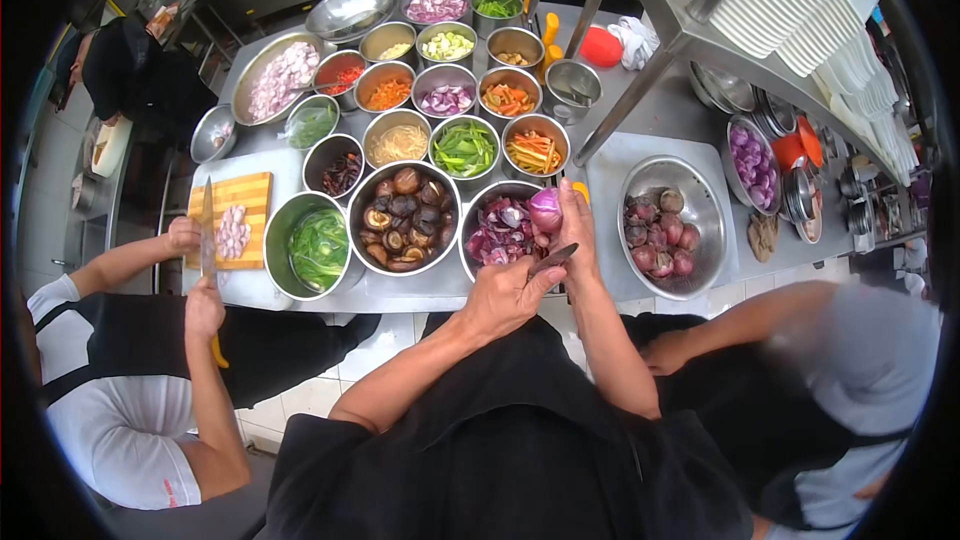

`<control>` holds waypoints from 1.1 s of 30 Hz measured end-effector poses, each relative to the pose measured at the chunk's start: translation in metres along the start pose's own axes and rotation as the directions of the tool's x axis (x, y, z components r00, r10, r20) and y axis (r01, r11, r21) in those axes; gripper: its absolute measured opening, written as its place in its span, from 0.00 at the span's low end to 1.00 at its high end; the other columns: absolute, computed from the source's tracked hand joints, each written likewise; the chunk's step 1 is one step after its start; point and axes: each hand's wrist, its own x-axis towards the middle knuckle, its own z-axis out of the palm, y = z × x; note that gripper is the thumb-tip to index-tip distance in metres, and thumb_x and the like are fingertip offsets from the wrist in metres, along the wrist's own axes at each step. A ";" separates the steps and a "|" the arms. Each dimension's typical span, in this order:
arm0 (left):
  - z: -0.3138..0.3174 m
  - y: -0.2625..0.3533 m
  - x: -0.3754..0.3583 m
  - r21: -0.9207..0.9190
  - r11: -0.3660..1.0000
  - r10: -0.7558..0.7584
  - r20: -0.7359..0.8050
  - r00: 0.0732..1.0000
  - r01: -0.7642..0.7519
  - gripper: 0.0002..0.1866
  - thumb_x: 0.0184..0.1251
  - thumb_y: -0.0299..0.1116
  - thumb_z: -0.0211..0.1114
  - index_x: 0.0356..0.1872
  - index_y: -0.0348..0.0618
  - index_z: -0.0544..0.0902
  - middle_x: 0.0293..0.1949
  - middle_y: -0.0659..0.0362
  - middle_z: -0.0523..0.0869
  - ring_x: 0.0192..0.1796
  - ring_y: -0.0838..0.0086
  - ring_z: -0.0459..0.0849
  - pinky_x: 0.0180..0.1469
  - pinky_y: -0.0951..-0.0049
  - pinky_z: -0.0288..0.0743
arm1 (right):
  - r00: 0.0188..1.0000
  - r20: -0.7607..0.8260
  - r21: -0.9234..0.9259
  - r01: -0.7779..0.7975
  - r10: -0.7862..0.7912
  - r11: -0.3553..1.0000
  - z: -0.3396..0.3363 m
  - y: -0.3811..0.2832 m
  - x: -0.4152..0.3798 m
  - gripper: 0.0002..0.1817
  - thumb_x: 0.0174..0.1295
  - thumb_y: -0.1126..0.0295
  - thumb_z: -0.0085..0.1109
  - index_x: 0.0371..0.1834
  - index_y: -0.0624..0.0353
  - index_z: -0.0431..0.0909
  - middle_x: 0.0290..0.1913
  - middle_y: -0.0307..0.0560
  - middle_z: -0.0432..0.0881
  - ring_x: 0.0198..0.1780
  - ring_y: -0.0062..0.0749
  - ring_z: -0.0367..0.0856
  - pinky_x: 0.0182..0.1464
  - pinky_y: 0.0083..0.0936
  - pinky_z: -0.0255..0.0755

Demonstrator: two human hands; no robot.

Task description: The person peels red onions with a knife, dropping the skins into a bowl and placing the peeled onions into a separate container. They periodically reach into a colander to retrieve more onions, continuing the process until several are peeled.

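In the head view, my right hand (578, 225) is closed around a peeled, shiny red onion (545, 208), held above a steel pot (466, 258) of dark red onion pieces and skins. My left hand (512, 295) is wrapped round what looks like a small dark knife (553, 258); its pointed end sticks out towards my right wrist. Fingers hide the other end. To the right of my hands stands a perforated steel bowl (652, 175) of unpeeled red onions (662, 230). Left of the pot is another pot of brown mushrooms (405, 215).
At left, a co-worker's hands (200, 305) hold a large knife (208, 225) by a cutting board (255, 195) with chopped pieces. Another person's arm (740, 325) is close on my right. Several pots of cut vegetables (465, 145) fill the counter. A plate shelf (690, 35) overhangs the right.
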 end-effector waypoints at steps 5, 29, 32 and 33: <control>-0.016 -0.008 0.010 0.071 0.988 -0.135 -0.056 0.989 0.138 0.23 0.66 0.47 0.62 0.24 0.32 0.78 0.19 0.42 0.80 0.24 0.47 0.81 0.25 0.57 0.73 | 0.993 -0.011 0.218 -0.112 0.118 0.970 -0.004 -0.008 0.007 0.20 0.67 0.47 0.52 0.38 0.54 0.71 0.28 0.41 0.78 0.24 0.25 0.75 0.19 0.19 0.65; -0.027 -0.005 0.033 -0.108 0.936 -0.313 0.179 0.933 0.335 0.20 0.56 0.47 0.73 0.30 0.35 0.85 0.20 0.63 0.79 0.26 0.84 0.72 0.27 0.77 0.66 | 0.932 0.215 0.416 -0.356 0.290 0.837 0.001 -0.004 0.000 0.17 0.67 0.57 0.44 0.41 0.59 0.76 0.37 0.45 0.82 0.39 0.34 0.81 0.43 0.33 0.76; -0.023 -0.008 0.033 -0.171 0.933 -0.293 0.155 0.943 0.318 0.21 0.56 0.47 0.72 0.30 0.35 0.84 0.19 0.64 0.77 0.25 0.84 0.70 0.26 0.77 0.65 | 0.932 0.237 0.415 -0.352 0.273 0.839 0.000 -0.002 0.001 0.17 0.67 0.57 0.44 0.41 0.59 0.76 0.37 0.45 0.82 0.40 0.34 0.81 0.46 0.34 0.76; -0.023 -0.008 0.033 -0.169 0.935 -0.289 0.148 0.946 0.312 0.21 0.57 0.48 0.72 0.29 0.35 0.84 0.19 0.64 0.77 0.24 0.84 0.70 0.26 0.77 0.64 | 0.936 0.233 0.419 -0.341 0.263 0.842 0.000 -0.001 0.001 0.17 0.67 0.57 0.44 0.41 0.59 0.76 0.37 0.45 0.82 0.40 0.34 0.81 0.45 0.33 0.76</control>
